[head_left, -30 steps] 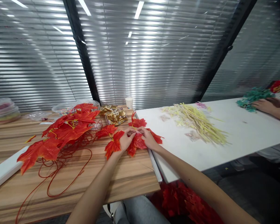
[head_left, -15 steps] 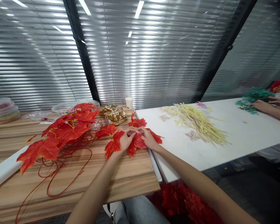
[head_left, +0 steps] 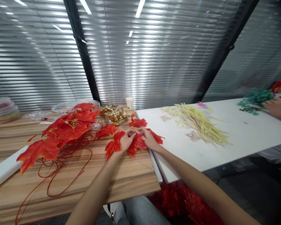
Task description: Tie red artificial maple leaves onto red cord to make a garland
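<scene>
Leaf cluster (head_left: 137,142) at wooden table's (head_left: 128,175) right edge; left hand (head_left: 126,140) and right hand (head_left: 148,138) pinch it, fingertips nearly meeting (white cup (head_left: 129,102) beyond, near back edge).

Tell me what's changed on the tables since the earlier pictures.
The co-worker's hand has moved right, to the edge of the teal bundle; whether it still touches is unclear. The left hand and right hand stayed on the red leaves. The cup and yellow strands stayed put.
</scene>
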